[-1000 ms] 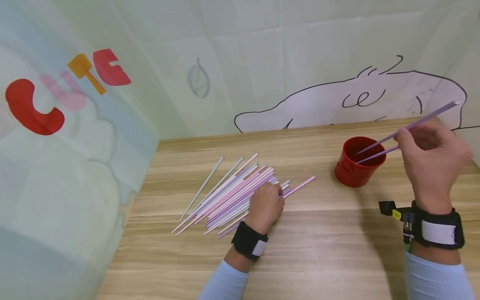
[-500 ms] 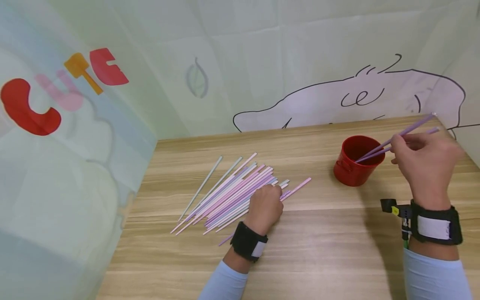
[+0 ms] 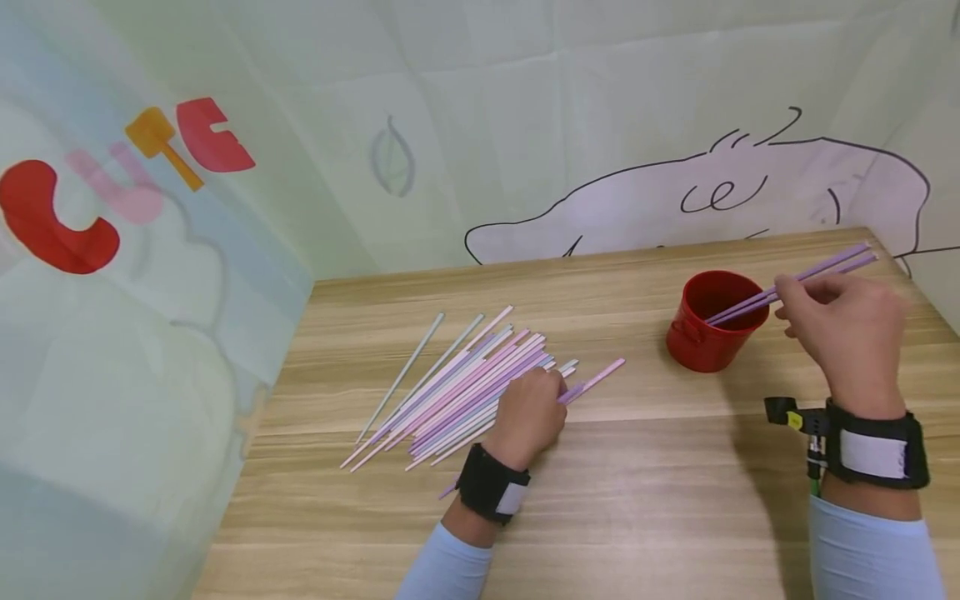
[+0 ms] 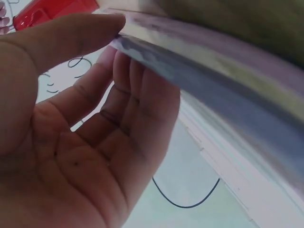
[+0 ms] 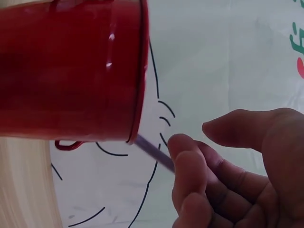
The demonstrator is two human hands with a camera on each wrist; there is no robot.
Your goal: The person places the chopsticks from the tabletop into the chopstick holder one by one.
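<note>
My left hand [image 3: 528,410] is at the right side of a pile of pastel chopsticks [image 3: 450,392]; its thumb and fingertips pinch a purple chopstick [image 3: 573,392]. In the left wrist view the thumb presses on that stick's end against the fingers. A pink chopstick [image 3: 607,367] pokes out just beyond this hand. Two purple chopsticks [image 3: 836,262] lean in a red bucket-shaped cup [image 3: 705,343], their upper ends slanting right. Beside them is my right hand [image 3: 851,333], thumb apart from its loosely bent fingers; in the right wrist view one chopstick [image 5: 154,154] passes behind the fingers.
A wooden tabletop [image 3: 600,517] bears everything. Two pale green chopsticks [image 3: 401,375] lie along the pile's left side. Behind the table hangs a printed cloth [image 3: 450,125]. A small camera [image 3: 787,412] sticks out from the right wristband.
The purple chopsticks in the cup have sunk together onto its rim as my right hand let go and moved slightly left. The left hand has drawn a purple chopstick slightly away from the pile.
</note>
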